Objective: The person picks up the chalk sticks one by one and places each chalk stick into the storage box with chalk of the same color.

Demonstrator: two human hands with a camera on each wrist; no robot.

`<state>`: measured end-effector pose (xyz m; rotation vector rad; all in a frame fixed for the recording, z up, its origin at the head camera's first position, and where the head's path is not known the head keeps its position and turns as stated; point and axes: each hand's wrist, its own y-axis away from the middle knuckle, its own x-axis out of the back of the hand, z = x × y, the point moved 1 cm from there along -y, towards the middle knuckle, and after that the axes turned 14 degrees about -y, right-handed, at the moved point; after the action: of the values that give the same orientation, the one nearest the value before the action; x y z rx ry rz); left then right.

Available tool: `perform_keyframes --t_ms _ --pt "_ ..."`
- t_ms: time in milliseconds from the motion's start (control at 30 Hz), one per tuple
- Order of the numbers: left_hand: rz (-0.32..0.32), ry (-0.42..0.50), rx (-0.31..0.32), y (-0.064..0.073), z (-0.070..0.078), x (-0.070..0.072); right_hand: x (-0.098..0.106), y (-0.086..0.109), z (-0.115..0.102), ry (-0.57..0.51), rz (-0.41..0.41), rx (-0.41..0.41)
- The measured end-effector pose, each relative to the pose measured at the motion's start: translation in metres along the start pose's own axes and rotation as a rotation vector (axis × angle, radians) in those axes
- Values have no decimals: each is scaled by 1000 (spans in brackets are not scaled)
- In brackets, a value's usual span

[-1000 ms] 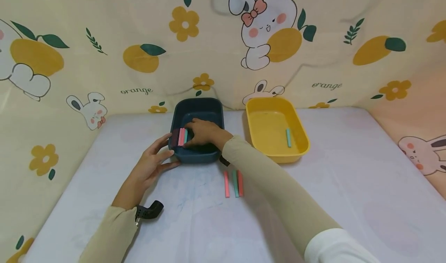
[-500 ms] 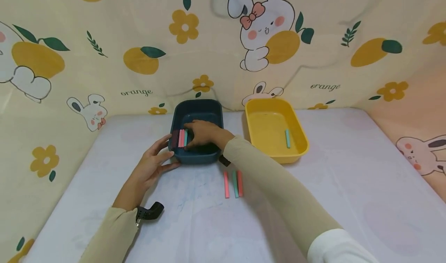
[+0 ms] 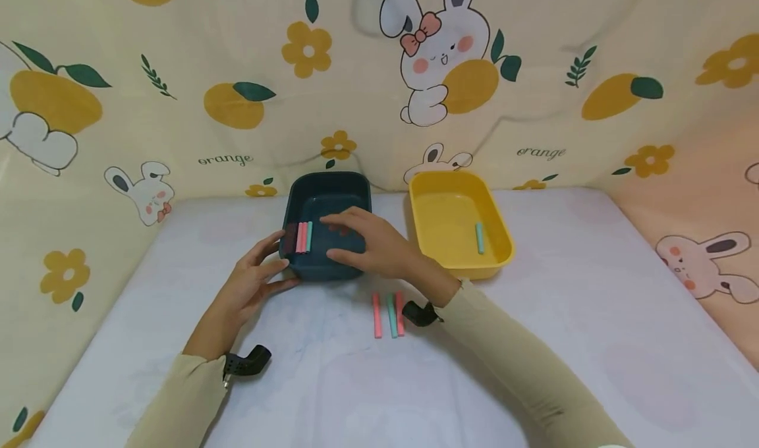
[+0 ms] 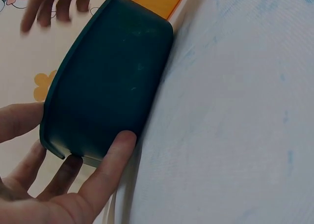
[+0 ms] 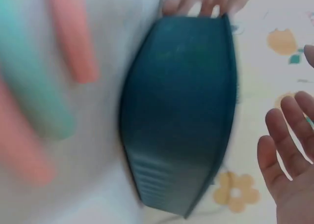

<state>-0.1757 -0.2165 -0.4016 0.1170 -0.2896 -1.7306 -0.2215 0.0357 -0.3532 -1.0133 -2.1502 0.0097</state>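
Note:
My left hand [image 3: 249, 286] holds the near left corner of the dark blue bin [image 3: 323, 271], its digits spread over two outer sides in the left wrist view. Inside, along the left wall, two pink chalk sticks [image 3: 300, 237] lie side by side with a teal chalk stick [image 3: 309, 236]. Over the right part of this bin hovers my right hand [image 3: 379, 240], fingers spread and holding nothing. On the table in front lie a pink chalk stick [image 3: 377, 315], a teal one [image 3: 392, 316] and another pink one [image 3: 400, 313].
A yellow bin [image 3: 459, 260] stands to the right of the dark blue one, with one teal chalk stick [image 3: 479, 237] in it. White cloth covers the table [image 3: 332, 395]. A patterned curtain [image 3: 356, 72] rises behind the bins.
My right hand has let go of the teal chalk stick beside the pink ones and drawn back to the right with its fingers spread. The left hand keeps its hold on the bin.

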Motion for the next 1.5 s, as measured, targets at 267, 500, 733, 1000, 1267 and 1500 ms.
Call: perform_keyframes --t_ms 267,500,733,1000,1267,1500 --pt "15 18 32 -1 1 -2 15 72 -15 53 -136 -82" --pt "28 28 60 -3 4 -2 26 91 -14 201 -210 -243" --pt "26 21 23 -4 6 4 23 90 -11 352 -247 -420" --pt "25 18 41 -1 3 -1 14 101 -11 465 -335 -485" --pt "30 16 26 -2 3 -5 13 106 -8 486 -364 -504" --pt "36 2 32 -1 1 -2 10 103 -7 489 -373 -511"
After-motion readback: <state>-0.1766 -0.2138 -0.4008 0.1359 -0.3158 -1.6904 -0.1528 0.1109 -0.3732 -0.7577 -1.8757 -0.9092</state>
